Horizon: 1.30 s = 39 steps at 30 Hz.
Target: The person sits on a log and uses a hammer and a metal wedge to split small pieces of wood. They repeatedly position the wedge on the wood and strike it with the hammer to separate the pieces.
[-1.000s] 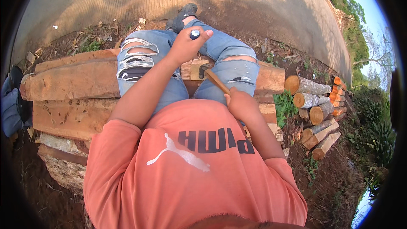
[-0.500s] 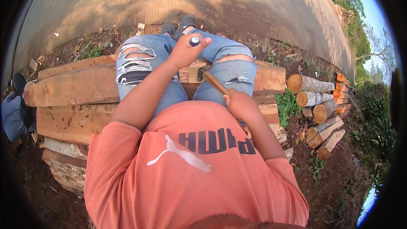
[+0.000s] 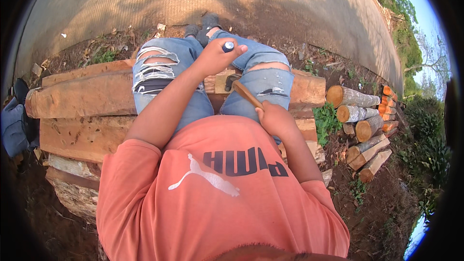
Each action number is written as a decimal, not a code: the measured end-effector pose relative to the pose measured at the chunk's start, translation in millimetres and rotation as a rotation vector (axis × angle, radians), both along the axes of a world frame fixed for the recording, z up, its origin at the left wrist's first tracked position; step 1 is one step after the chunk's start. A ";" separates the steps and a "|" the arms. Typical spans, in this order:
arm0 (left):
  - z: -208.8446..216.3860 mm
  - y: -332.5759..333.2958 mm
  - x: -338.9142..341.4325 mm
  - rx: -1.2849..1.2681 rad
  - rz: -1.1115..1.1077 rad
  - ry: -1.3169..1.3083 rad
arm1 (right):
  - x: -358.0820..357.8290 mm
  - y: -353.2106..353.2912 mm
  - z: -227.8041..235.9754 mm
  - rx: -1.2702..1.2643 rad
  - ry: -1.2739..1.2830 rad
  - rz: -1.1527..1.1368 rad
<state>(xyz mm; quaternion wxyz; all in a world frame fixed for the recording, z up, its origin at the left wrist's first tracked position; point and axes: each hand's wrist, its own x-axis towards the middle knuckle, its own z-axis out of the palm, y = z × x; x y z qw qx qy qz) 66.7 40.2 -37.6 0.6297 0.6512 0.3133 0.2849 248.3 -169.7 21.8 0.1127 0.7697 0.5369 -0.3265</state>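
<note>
Since the earlier picture almost nothing has moved: both hands sit in nearly the same spots, and the view has only shifted a tiny bit. The left hand (image 3: 212,58) is just above the middle of the frame, over the knees. Its fingers are closed around a small dark tool with a round white tip (image 3: 228,46), and the tip sticks up out of the fist. The right hand (image 3: 275,118) is lower, near the middle of the frame. It is shut around the wooden handle of a hammer (image 3: 246,94). The handle slants up and to the left, and its dark head (image 3: 232,79) sits between the knees, close to a wooden block (image 3: 220,81).

The person sits on a pile of thick planks (image 3: 82,99) in ripped blue jeans (image 3: 159,75) and an orange shirt (image 3: 217,188). Cut logs (image 3: 360,125) lie on the dirt at the right side of the frame.
</note>
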 end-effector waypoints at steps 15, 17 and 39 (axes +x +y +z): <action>-42.0 -2.9 -2.6 0.427 -0.335 0.504 | 150.7 40.1 83.5 -0.003 0.134 -0.483; -43.4 -10.1 3.0 0.446 -0.355 0.546 | 176.6 24.3 37.7 0.224 0.158 -0.555; -66.9 -36.6 24.7 0.768 -0.575 0.826 | 159.8 -217.9 -191.1 0.189 -0.117 -0.942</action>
